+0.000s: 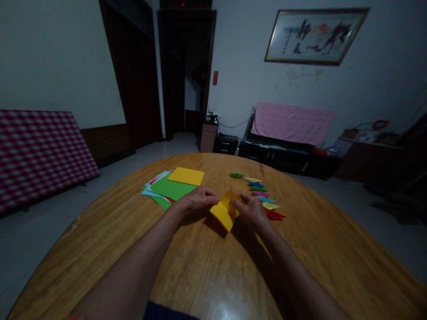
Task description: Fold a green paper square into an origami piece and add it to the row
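Between my two hands is a yellow sheet of paper [227,211], creased and partly folded, held a little above the table. The fingers of my left hand [200,200] pinch its left edge. On the other side, my right hand [252,209] grips its right part, with the thumb laid over the paper's face. Close beyond my right hand lies a row of small folded paper boats [259,188] in several colours, the red one [275,215] nearest to me. A stack of coloured paper [173,186] lies beyond my left hand, with a yellow sheet [187,176] on top.
The round wooden table [200,275] fills the foreground. A green folded boat [236,175] sits apart at the far side. Past the table stand a black low cabinet [273,154], a pink cloth [292,123] over a screen-like shape, and a checkered cloth-covered panel [43,151] at left.
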The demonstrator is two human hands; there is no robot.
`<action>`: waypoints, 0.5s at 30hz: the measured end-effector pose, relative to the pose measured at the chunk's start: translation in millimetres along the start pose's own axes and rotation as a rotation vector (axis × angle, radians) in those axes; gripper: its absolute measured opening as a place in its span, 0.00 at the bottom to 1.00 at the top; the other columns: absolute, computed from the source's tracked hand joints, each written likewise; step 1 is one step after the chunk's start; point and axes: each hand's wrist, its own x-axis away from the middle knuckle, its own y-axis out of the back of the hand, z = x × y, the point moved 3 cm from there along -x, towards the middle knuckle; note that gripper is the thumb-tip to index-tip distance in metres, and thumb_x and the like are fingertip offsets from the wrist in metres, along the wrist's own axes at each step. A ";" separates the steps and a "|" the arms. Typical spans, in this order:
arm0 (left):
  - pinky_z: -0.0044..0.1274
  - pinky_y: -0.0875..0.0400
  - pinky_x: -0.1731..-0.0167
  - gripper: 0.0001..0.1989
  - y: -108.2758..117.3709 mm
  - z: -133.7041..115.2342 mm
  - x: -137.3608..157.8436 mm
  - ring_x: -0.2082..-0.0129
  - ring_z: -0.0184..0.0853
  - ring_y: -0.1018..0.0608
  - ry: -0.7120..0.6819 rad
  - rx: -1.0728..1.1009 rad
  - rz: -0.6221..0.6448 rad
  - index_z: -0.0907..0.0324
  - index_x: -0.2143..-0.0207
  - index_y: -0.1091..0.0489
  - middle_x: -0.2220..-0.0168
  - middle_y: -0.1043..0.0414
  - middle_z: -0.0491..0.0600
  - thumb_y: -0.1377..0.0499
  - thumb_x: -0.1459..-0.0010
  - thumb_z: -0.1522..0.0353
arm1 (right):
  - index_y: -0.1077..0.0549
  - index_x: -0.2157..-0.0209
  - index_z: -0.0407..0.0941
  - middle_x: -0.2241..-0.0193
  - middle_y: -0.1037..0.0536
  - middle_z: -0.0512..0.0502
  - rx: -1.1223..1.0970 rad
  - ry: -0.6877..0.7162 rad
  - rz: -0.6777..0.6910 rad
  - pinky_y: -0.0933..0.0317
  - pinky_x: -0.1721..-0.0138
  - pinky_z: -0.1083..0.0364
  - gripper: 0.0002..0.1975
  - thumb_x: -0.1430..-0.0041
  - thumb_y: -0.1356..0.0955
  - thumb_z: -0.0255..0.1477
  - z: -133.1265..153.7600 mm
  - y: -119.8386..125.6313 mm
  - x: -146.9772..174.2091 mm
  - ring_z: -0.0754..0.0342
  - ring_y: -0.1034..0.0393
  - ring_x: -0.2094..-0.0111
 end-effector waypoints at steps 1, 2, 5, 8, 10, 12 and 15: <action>0.21 0.35 0.80 0.08 -2.6 1.5 0.1 0.79 0.31 0.27 0.013 0.027 0.059 0.66 0.72 0.27 0.78 0.29 0.50 0.39 0.55 0.69 | 0.26 0.74 0.42 0.78 0.25 0.49 -0.009 0.010 -0.019 0.40 0.76 0.58 0.10 0.57 0.32 0.35 1.7 0.1 0.4 0.55 0.33 0.77; 0.23 0.33 0.78 0.08 -4.9 3.0 -0.4 0.78 0.33 0.26 0.025 0.057 0.115 0.66 0.71 0.27 0.77 0.28 0.51 0.40 0.56 0.70 | 0.26 0.73 0.42 0.78 0.24 0.49 -0.024 0.018 -0.032 0.39 0.76 0.58 0.10 0.56 0.32 0.35 3.1 0.1 0.6 0.55 0.32 0.77; 0.26 0.30 0.77 0.11 -6.2 6.0 -3.9 0.77 0.35 0.24 0.018 0.114 0.153 0.65 0.68 0.27 0.74 0.26 0.53 0.42 0.58 0.73 | 0.26 0.72 0.42 0.78 0.24 0.47 -0.065 0.016 -0.032 0.39 0.76 0.57 0.10 0.55 0.33 0.33 4.0 -0.2 0.1 0.53 0.31 0.76; 0.25 0.31 0.79 0.13 -4.7 6.9 -4.9 0.79 0.34 0.26 0.001 0.090 0.109 0.64 0.66 0.26 0.75 0.27 0.51 0.43 0.57 0.73 | 0.25 0.70 0.42 0.76 0.23 0.47 0.016 0.023 0.000 0.38 0.74 0.57 0.10 0.56 0.34 0.30 1.2 0.1 -1.6 0.52 0.29 0.74; 0.24 0.32 0.80 0.12 -5.8 6.6 -2.2 0.80 0.33 0.26 0.009 0.057 0.115 0.64 0.68 0.26 0.76 0.28 0.51 0.43 0.57 0.73 | 0.25 0.63 0.42 0.74 0.23 0.47 0.192 0.065 -0.020 0.36 0.71 0.55 0.15 0.56 0.34 0.29 0.6 1.8 -1.5 0.51 0.29 0.72; 0.23 0.33 0.79 0.10 -8.8 5.1 2.3 0.80 0.31 0.27 0.015 0.041 0.148 0.64 0.71 0.26 0.76 0.29 0.51 0.44 0.57 0.73 | 0.27 0.55 0.42 0.69 0.22 0.45 0.378 0.144 -0.044 0.36 0.65 0.52 0.22 0.55 0.34 0.27 2.5 2.9 0.5 0.50 0.29 0.68; 0.22 0.35 0.79 0.08 -13.6 1.7 9.1 0.80 0.30 0.28 0.008 0.053 0.187 0.63 0.74 0.26 0.78 0.30 0.50 0.44 0.57 0.73 | 0.29 0.49 0.43 0.58 0.23 0.41 0.507 0.277 -0.010 0.39 0.54 0.49 0.26 0.54 0.34 0.25 6.9 1.4 6.0 0.48 0.30 0.58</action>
